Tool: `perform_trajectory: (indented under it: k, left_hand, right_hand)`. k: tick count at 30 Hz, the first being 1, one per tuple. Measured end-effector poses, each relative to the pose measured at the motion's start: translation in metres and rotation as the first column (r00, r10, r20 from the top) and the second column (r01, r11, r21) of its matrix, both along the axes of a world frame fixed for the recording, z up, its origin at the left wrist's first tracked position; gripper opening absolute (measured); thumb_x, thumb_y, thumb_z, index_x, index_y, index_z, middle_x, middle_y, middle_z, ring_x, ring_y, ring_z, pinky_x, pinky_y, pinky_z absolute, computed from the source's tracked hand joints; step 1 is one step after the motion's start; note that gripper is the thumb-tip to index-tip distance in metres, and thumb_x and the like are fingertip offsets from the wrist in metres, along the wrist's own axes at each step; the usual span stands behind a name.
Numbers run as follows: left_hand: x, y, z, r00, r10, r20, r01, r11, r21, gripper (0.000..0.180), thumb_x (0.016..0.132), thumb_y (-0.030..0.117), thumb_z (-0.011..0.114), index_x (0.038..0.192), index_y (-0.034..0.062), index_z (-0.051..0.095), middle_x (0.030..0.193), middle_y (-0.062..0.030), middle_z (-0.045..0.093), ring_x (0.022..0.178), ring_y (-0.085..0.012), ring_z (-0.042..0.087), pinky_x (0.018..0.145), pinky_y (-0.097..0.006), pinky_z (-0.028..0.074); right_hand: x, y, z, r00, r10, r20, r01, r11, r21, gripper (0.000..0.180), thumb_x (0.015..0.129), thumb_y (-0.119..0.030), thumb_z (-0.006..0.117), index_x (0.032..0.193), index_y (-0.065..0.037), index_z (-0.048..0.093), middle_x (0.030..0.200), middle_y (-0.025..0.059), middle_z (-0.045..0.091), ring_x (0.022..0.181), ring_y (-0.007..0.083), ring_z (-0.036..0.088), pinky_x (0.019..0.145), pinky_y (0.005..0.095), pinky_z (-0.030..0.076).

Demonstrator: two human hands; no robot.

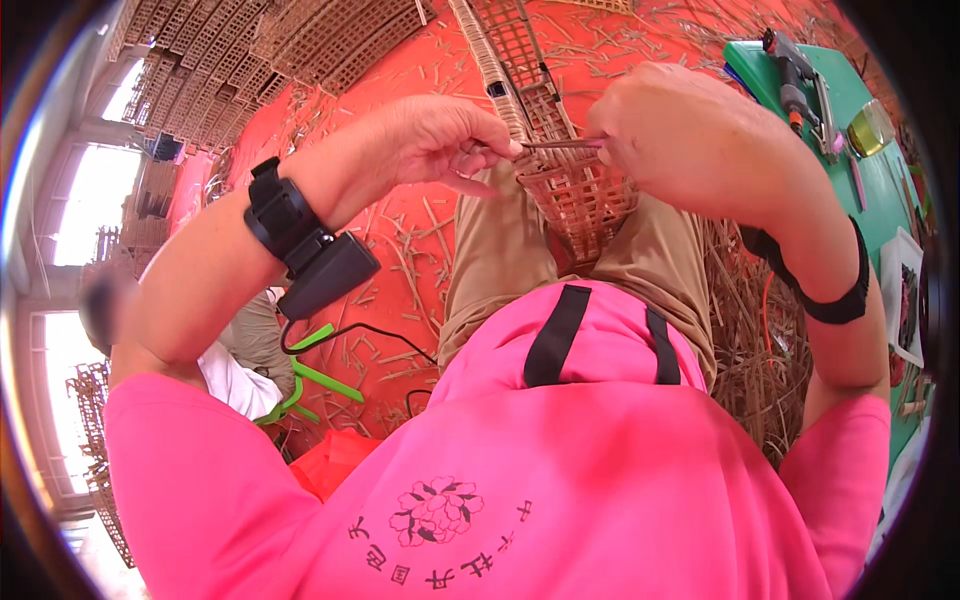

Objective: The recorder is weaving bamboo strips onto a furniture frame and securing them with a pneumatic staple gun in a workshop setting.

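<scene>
A lattice basket (pixel 578 205) woven from brown strips rests between my knees, with a long wrapped handle or rim (pixel 483 50) rising from it away from me. Just above the weave, a thin dark brown strip (pixel 562 144) stretches between my two hands. My left hand (pixel 450 140) pinches its left end between thumb and forefinger, the other fingers curled loosely. At the right end my right hand (pixel 662 130) is closed on the strip, its back toward me and most of its fingers hidden.
Stacks of woven lattice panels (pixel 195 60) stand at the far left. Cut strips (pixel 415 270) litter the red floor, and a heap of them (pixel 750 350) lies by my right leg. On the right, a green table (pixel 875 190) bears a tool (pixel 795 95), a glass of yellow liquid (pixel 870 128) and a white tray (pixel 903 290).
</scene>
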State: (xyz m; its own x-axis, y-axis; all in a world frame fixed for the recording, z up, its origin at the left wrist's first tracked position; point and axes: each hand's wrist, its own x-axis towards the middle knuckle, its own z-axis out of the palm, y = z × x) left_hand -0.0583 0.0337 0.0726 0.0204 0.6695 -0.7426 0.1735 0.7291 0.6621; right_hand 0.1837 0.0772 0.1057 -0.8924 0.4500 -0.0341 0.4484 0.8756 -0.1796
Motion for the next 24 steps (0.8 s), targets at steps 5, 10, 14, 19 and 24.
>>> perform_trajectory:
  k: [5, 10, 14, 19, 24]
  left_hand:
    - [-0.004, 0.010, 0.001, 0.995, -0.096, 0.002, 0.096, 0.992, -0.084, 0.007, 0.080, 0.012, 0.073, 0.082, 0.0066, 0.069, 0.064, 0.0030, 0.058, 0.053, -0.0075, 0.053, 0.080, -0.041, 0.054]
    - [-0.006, 0.013, 0.002, 0.991, -0.132, -0.024, 0.129, 0.988, -0.088, 0.007, 0.078, 0.012, 0.074, 0.077, 0.0057, 0.070, 0.062, 0.0021, 0.059, 0.053, -0.0077, 0.055, 0.074, -0.038, 0.056]
    - [-0.002, 0.019, 0.004, 0.982, -0.167, -0.088, 0.159, 0.983, -0.092, 0.008, 0.077, 0.012, 0.074, 0.076, 0.0048, 0.070, 0.059, 0.0014, 0.059, 0.051, -0.0076, 0.055, 0.070, -0.037, 0.058]
    - [-0.007, 0.021, 0.002, 0.978, -0.178, -0.113, 0.165, 0.980, -0.112, 0.009, 0.077, 0.013, 0.075, 0.076, 0.0051, 0.071, 0.060, 0.0013, 0.060, 0.050, -0.0072, 0.056, 0.069, -0.035, 0.058]
    - [-0.009, 0.022, 0.001, 0.972, -0.213, -0.095, 0.201, 0.972, -0.120, 0.009, 0.079, 0.015, 0.074, 0.078, 0.0058, 0.071, 0.062, 0.0012, 0.062, 0.052, -0.0068, 0.056, 0.070, -0.034, 0.058]
  right_hand:
    - [0.008, 0.032, -0.017, 0.897, 0.431, -0.094, -0.408, 0.892, 0.195, 0.018, 0.078, -0.011, 0.056, 0.087, 0.000, 0.067, 0.087, 0.0162, 0.064, 0.091, 0.0341, 0.061, 0.082, 0.0421, 0.048]
    - [0.004, 0.034, -0.016, 0.911, 0.382, -0.152, -0.366, 0.922, 0.125, 0.023, 0.071, -0.011, 0.061, 0.087, 0.003, 0.067, 0.088, 0.0157, 0.064, 0.089, 0.0330, 0.061, 0.082, 0.0402, 0.049]
    - [0.007, 0.044, -0.017, 0.835, 0.531, -0.147, -0.492, 0.838, 0.235, 0.022, 0.069, -0.012, 0.061, 0.083, 0.004, 0.067, 0.086, 0.0171, 0.064, 0.087, 0.0341, 0.061, 0.079, 0.0405, 0.049]
    - [-0.002, 0.037, 0.030, 0.897, 0.438, -0.062, -0.438, 0.860, -0.260, 0.021, 0.080, -0.013, 0.051, 0.084, 0.003, 0.064, 0.080, 0.0261, 0.063, 0.076, 0.0412, 0.061, 0.067, 0.0461, 0.047]
    - [-0.011, 0.051, -0.001, 0.847, 0.523, -0.093, -0.530, 0.827, -0.185, 0.021, 0.082, -0.015, 0.052, 0.085, 0.003, 0.063, 0.080, 0.0252, 0.063, 0.074, 0.0406, 0.060, 0.065, 0.0456, 0.046]
